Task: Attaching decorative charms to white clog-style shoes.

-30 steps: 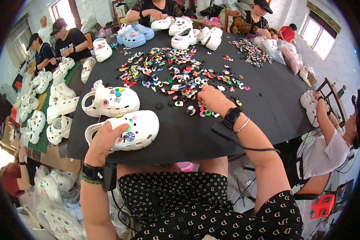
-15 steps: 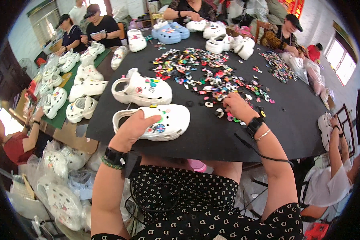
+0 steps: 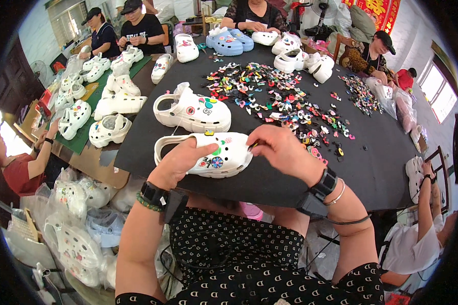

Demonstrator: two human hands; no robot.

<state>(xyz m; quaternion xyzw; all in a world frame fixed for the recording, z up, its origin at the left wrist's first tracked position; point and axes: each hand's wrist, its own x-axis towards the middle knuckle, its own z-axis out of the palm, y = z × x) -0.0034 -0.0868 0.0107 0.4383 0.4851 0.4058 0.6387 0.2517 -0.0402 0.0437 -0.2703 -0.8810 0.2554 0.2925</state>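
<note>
Near the table's front edge lies a white clog (image 3: 235, 158), its toe to the right, with several colourful charms fixed in its upper. My left hand (image 3: 180, 161) grips its heel side, the thumb laid across the top. At the toe, the closed fingers of my right hand (image 3: 282, 147) pinch a small dark charm with a touch of yellow (image 3: 253, 146); the fingers partly hide it. Just beyond, a second white clog (image 3: 211, 119) with charms stands on the table, apart from my hands.
A wide pile of loose charms (image 3: 269, 91) spreads over the black table (image 3: 381, 178). Blue clogs (image 3: 224, 43) and several white clogs (image 3: 292, 62) stand at the far side. More white clogs cover a green-topped table (image 3: 81, 137) at left. Several people work around.
My right hand has come from the charm pile leftward to the clog's toe, now with a charm between its fingers. My left hand keeps its hold on the clog.
</note>
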